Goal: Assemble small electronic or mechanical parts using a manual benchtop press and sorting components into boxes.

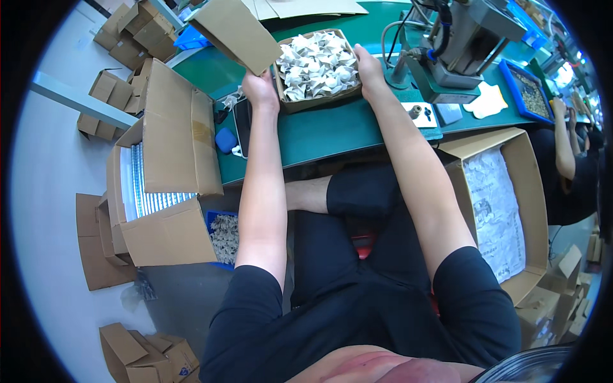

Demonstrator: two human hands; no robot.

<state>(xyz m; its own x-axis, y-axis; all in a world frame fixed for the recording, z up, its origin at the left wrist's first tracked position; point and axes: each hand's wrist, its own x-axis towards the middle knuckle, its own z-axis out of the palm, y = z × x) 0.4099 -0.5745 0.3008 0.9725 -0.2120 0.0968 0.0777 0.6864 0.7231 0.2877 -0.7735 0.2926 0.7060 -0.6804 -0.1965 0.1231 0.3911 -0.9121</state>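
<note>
A small cardboard box point(319, 107) full of crumpled white folded pieces point(318, 64) sits on the green bench in front of me. My left hand point(260, 90) is closed at its near left corner, partly behind a raised brown cardboard panel point(236, 35). Whether that panel is joined to the box I cannot tell. My right hand point(370, 69) presses along the box's right side, thumb near the rim, its other fingers mostly hidden. Between them, the two hands grip the box from both sides.
A bench press point(456, 64) stands right of the box. A phone point(242, 124) and a blue case point(225, 140) lie left. Large open cartons point(179, 127) flank me, the right carton point(530, 210) lined with white plastic. A blue tray point(527, 92) and a co-worker's arm point(564, 137) are far right.
</note>
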